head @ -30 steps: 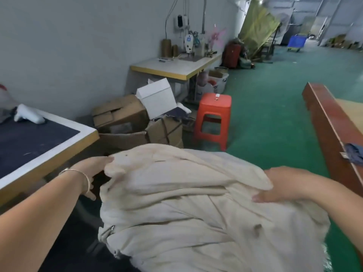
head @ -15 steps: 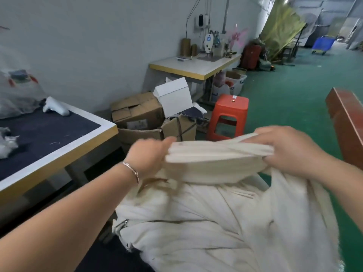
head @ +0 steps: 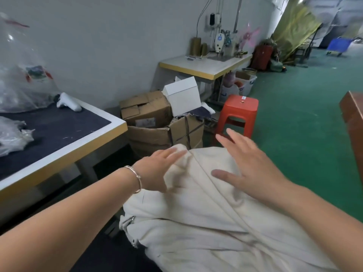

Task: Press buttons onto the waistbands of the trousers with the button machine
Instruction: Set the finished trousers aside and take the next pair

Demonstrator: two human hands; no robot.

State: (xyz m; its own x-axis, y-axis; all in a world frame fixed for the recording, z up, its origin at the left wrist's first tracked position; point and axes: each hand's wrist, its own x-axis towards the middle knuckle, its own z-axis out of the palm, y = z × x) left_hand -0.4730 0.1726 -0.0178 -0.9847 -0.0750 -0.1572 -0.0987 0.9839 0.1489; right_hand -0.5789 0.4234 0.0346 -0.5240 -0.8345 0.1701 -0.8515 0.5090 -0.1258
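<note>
A heap of cream trousers (head: 206, 218) lies low in front of me, filling the lower middle of the view. My left hand (head: 157, 169) lies flat with straight fingers on the heap's upper left edge. My right hand (head: 247, 163) hovers spread just above the top of the heap, thumb near the cloth, holding nothing. No button machine is in view.
A dark-topped table with a yellow edge (head: 64, 152) stands at the left with plastic bags on it. Cardboard boxes (head: 149, 118) and a red plastic stool (head: 237, 112) sit behind the heap. A sewing table (head: 204, 65) stands by the wall. A brown wooden edge (head: 353, 118) is at the right.
Both hands have let go of the folded trousers they were holding up. That piece now lies on the heap, and both hands are spread flat over it.
</note>
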